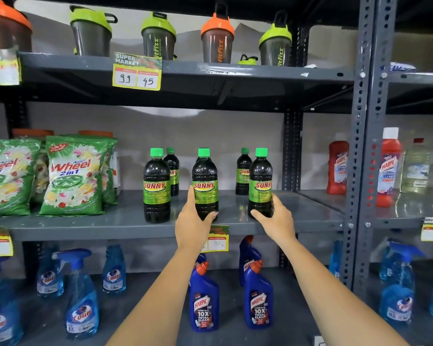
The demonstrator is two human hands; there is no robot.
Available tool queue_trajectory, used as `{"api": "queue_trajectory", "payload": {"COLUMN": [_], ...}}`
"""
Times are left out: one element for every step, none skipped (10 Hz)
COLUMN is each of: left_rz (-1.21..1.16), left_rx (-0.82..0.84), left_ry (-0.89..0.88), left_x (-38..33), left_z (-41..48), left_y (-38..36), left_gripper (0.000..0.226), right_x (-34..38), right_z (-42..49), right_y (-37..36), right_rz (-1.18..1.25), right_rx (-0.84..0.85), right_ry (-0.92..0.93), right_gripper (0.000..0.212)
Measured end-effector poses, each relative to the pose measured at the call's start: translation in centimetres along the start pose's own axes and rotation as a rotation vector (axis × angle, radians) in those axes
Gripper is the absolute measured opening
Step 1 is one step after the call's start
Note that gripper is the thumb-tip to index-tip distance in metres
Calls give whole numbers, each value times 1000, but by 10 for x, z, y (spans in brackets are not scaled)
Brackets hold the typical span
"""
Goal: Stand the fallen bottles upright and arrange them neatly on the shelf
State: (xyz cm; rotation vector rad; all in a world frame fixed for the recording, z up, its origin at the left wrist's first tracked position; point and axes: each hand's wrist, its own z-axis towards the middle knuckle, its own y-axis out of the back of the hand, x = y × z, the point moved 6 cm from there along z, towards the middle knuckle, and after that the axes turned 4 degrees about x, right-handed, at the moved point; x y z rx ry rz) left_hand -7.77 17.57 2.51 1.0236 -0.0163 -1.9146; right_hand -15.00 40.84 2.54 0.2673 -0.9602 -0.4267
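Observation:
Several dark Sunny bottles with green caps stand upright on the grey middle shelf (125, 221). The front row holds a left bottle (156, 188), a middle bottle (205, 181) and a right bottle (260, 181). Two more stand behind, one at the back left (172, 168) and one at the back right (243, 171). My left hand (193, 221) wraps the lower part of the middle bottle. The base of the right bottle sits in my right hand (275, 218). Both held bottles are upright near the shelf's front edge.
Green Wheel detergent bags (73, 176) fill the shelf's left side. Red Harpic bottles (337, 168) stand to the right beyond the upright post (360, 146). Shaker cups (218, 38) line the shelf above; blue Colin sprays (81, 295) and blue Harpic bottles (204, 295) stand below.

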Motion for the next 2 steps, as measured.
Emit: {"api": "queue_trajectory", "payload": {"left_rz": [-20,25], "left_rx": [19,-28], "left_ry": [-9,-84], "left_x": [-7,-17], "left_z": [-4,-12], "left_y": [6,7], "left_gripper": [100,109], "right_x": [2,7], "right_z": [-4,-10], "right_y": [-2,-3], "right_rz": [-12,-56], "right_rx": [14,-53], "right_ry": [-6,36], "right_gripper": [62,80]}}
